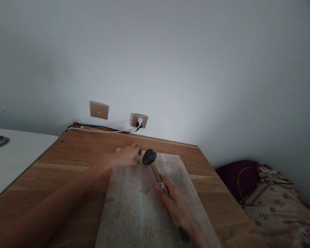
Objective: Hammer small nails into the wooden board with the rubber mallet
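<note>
My right hand [175, 201] is wrapped around the handle of a rubber mallet [150, 157]. Its black head hangs over the far part of a pale, worn wooden board [126, 213]. Close to the left of that head is my left hand [127, 155], over the board's far left corner. Its fingers are curved, with a gap between thumb and fingertips, and nothing shows between them. A few small metal pieces, seemingly nails [145, 191], lie on the middle of the board.
The board rests on a wooden table [74, 155] against a white wall. White and black cables [100, 130] run along the back edge to a wall socket [138, 121]. A white surface [12, 158] adjoins at left; patterned fabric [276, 206] lies at right.
</note>
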The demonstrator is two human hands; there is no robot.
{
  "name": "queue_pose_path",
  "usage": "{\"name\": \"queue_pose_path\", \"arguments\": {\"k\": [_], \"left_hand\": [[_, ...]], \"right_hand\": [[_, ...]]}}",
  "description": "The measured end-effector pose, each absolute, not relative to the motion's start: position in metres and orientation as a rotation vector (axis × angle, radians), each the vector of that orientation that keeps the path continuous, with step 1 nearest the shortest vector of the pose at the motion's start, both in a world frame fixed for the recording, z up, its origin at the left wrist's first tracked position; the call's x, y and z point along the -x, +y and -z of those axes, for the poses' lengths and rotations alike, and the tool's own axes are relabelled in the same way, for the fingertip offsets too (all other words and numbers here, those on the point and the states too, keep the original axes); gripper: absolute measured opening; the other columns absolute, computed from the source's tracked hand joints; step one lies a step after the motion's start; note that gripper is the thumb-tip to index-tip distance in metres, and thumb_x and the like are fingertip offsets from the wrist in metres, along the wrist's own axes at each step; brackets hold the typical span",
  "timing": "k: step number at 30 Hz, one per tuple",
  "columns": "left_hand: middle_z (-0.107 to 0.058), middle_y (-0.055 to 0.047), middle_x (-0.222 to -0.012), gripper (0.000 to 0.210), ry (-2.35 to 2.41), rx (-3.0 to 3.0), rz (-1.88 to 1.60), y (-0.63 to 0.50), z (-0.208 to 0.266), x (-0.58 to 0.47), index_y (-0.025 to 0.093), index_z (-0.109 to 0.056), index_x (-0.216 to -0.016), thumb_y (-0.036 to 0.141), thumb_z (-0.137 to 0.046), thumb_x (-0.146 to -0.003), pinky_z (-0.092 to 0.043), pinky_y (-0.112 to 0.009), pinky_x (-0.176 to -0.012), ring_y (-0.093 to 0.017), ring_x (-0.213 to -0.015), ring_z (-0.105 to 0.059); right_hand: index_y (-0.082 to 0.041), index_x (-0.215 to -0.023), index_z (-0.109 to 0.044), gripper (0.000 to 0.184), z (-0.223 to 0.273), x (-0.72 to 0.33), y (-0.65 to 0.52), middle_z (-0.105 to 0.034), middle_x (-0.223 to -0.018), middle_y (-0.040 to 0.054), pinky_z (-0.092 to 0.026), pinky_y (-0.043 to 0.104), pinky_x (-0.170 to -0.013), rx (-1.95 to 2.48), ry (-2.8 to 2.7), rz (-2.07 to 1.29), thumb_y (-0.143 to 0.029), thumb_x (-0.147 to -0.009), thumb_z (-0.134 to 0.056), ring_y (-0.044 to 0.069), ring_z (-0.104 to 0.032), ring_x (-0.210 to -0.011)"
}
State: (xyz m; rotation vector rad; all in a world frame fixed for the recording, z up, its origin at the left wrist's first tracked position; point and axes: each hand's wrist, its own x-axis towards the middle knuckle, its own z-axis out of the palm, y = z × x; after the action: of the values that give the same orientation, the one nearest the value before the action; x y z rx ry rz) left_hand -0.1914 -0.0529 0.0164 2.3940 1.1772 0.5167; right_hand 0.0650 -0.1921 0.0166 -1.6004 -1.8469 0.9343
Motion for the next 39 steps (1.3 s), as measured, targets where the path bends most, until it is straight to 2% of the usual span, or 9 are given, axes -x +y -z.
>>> {"name": "queue_pose_path", "arguments": {"k": [3,6,9,12,18,23,32,39], "left_hand": [[-0.063,-0.002,-0.085,0.012,1.046,-2.456,-0.281,-0.071,-0.034,0.189,0.02,-0.063,-0.083,0.015,-0.068,-0.074,-0.044,-0.029,-0.065,-0.021,-0.078,-0.062],[-0.06,0.001,-0.074,0.017,0.842,-2.51,-0.23,-0.096,-0.039,0.174,0.022,-0.057,-0.075,0.02,-0.074,-0.074,-0.034,-0.029,-0.057,-0.018,-0.066,-0.055],[-0.06,0.001,-0.075,0.024,0.748,-2.563,-0.248,-0.117,-0.033,0.156,0.023,-0.056,-0.075,0.019,-0.079,-0.071,-0.031,-0.029,-0.058,-0.018,-0.066,-0.053],[-0.06,0.0,-0.075,0.019,0.705,-2.566,-0.269,-0.124,-0.027,0.15,0.023,-0.06,-0.076,0.009,-0.073,-0.072,-0.034,-0.03,-0.06,-0.018,-0.069,-0.054],[-0.066,0.0,-0.078,0.019,0.778,-2.482,-0.466,-0.088,-0.027,0.173,0.02,-0.065,-0.072,0.001,-0.062,-0.074,-0.043,-0.029,-0.071,-0.019,-0.076,-0.061],[-0.071,0.0,-0.084,0.014,0.999,-2.254,-0.701,-0.053,-0.017,0.196,0.018,-0.07,-0.087,0.009,-0.063,-0.079,-0.048,-0.025,-0.075,-0.016,-0.076,-0.064],[-0.073,-0.003,-0.085,0.01,1.07,-2.151,-0.84,-0.052,0.008,0.194,0.017,-0.074,-0.093,0.015,-0.065,-0.087,-0.05,-0.024,-0.075,-0.015,-0.075,-0.066],[-0.071,0.0,-0.08,0.016,1.016,-2.146,-0.834,-0.05,0.016,0.195,0.018,-0.072,-0.089,0.009,-0.063,-0.08,-0.047,-0.023,-0.069,-0.015,-0.071,-0.065]], "right_hand": [[-0.02,-0.14,-0.064,0.055,-0.012,-0.068,-0.192,-0.054,-0.056,-0.0031,-0.045,0.028,-0.049,1.616,-1.766,-0.973,-0.055,-0.1,-0.052,0.02,-0.056,-0.051],[-0.019,-0.141,-0.063,0.059,-0.009,-0.07,-0.192,-0.051,-0.052,-0.0039,-0.041,0.028,-0.044,1.63,-1.703,-1.006,-0.06,-0.099,-0.051,0.02,-0.052,-0.046],[-0.018,-0.14,-0.062,0.059,-0.007,-0.072,-0.192,-0.052,-0.056,-0.0036,-0.038,0.027,-0.041,1.609,-1.681,-1.041,-0.06,-0.099,-0.051,0.018,-0.049,-0.045],[-0.017,-0.141,-0.06,0.059,-0.006,-0.073,-0.193,-0.053,-0.056,-0.0042,-0.037,0.026,-0.04,1.597,-1.671,-1.057,-0.058,-0.1,-0.051,0.016,-0.047,-0.044],[-0.016,-0.145,-0.057,0.063,-0.007,-0.073,-0.195,-0.047,-0.051,-0.007,-0.037,0.025,-0.039,1.616,-1.625,-1.077,-0.06,-0.1,-0.05,0.015,-0.044,-0.04],[-0.017,-0.143,-0.059,0.063,-0.007,-0.071,-0.195,-0.049,-0.052,-0.0062,-0.038,0.025,-0.04,1.596,-1.601,-1.08,-0.061,-0.099,-0.051,0.016,-0.046,-0.041],[-0.016,-0.138,-0.063,0.061,-0.011,-0.065,-0.193,-0.05,-0.053,-0.0057,-0.038,0.025,-0.042,1.569,-1.676,-1.038,-0.062,-0.1,-0.051,0.015,-0.046,-0.043],[-0.016,-0.139,-0.061,0.06,-0.013,-0.062,-0.192,-0.05,-0.054,-0.006,-0.036,0.023,-0.041,1.545,-1.69,-1.048,-0.06,-0.101,-0.05,0.014,-0.045,-0.043]]}}
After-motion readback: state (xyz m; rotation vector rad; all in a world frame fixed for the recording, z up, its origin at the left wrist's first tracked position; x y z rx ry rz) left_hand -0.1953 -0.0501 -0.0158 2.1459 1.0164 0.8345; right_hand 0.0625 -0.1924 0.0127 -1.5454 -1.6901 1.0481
